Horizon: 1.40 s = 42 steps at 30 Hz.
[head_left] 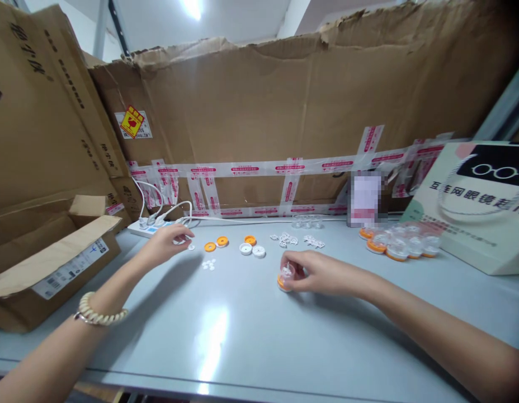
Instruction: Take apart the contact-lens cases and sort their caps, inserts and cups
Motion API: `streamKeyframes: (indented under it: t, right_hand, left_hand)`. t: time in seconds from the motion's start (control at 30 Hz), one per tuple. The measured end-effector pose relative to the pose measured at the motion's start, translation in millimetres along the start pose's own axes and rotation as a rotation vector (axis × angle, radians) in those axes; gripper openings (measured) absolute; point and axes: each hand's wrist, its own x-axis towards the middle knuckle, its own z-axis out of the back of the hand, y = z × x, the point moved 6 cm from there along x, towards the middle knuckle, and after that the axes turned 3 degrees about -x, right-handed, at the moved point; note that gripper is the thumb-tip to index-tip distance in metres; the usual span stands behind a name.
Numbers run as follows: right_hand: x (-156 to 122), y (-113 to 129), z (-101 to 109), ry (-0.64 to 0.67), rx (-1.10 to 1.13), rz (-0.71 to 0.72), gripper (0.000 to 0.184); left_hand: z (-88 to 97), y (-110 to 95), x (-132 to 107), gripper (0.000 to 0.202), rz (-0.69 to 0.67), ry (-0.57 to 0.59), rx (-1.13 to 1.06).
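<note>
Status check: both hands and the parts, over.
Right hand grips orange-based capsule on table. Left hand at small white part. Nothing between them.

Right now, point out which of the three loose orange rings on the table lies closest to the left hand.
The leftmost orange ring, just right of the left hand. Its neighbour and the third ring, by the white caps, lie farther right.

Both my forearms stretch forward, bare. My left hand reaches out palm down, fingers curled loosely together at the tips. My right hand lies lower and nearer, fingers pinched inward, knuckles up.
</note>
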Motion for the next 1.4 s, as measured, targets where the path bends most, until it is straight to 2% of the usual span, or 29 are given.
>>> streamKeyframes:
  t: [0.1, 0.17, 0.3, 0.47, 0.67, 0.97, 1.07, 1.13, 1.17, 1.2, 1.3, 1.4]
  right_hand:
    - [3.3, 2.7, -8.8, -0.024, 0.055, 0.034, 0.012]
    - [3.9, 2.2, -10.5, -0.028, 0.075, 0.034, 0.013]
    - [6.3, -0.3, -11.5, -0.042, 0.092, 0.029, 0.014]
    - [11.8, -5.7, -14.2, -0.129, 0.071, 0.009, 0.014]
    - [12.4, -7.7, -17.0, -0.146, 0.089, 0.005, 0.016]
    - [15.4, -9.9, -20.6, -0.125, 0.147, -0.005, 0.019]
    - [15.7, -9.1, -21.4, -0.139, 0.179, 0.002, 0.021]
    - [16.4, -9.7, -21.4, -0.15, 0.185, -0.005, 0.025]
    - [17.0, -10.5, -21.3, -0.156, 0.186, -0.013, 0.027]
    - [17.8, -11.6, -21.3, -0.164, 0.19, -0.022, 0.029]
    - [20.6, -14.7, -21.9, -0.2, 0.219, -0.039, 0.033]
    - [22.3, -14.8, -24.2, -0.247, 0.228, -0.035, 0.031]
  left_hand:
    - [3.3, 42.0, -6.0, 0.03, 0.167, 0.026, -0.073]
    - [-0.6, 53.6, -9.7, 0.031, 0.208, 0.055, -0.115]
    - [-12.6, 53.9, -10.8, 0.034, 0.186, 0.095, -0.172]
    - [-24.6, 52.6, -9.5, 0.037, 0.158, 0.099, -0.244]
    - [-19.2, 51.5, -12.5, 0.039, 0.135, 0.019, -0.298]
    - [-15.6, 60.5, -9.6, 0.038, 0.15, -0.004, -0.127]
    - [-6.7, 38.9, -8.2, 0.033, 0.124, -0.127, -0.074]
    - [-5.2, 7.5, -10.3, 0.028, 0.068, -0.225, -0.063]
    - [-9.9, -12.5, -11.7, 0.026, 0.018, -0.229, -0.076]
    - [-18.8, -34.4, -13.3, 0.024, -0.048, -0.197, -0.099]
    - [-65.1, -93.4, -18.7, 0.031, -0.195, 0.092, -0.198]
    - [-102.1, -122.7, -19.9, 0.034, -0.187, 0.224, -0.248]
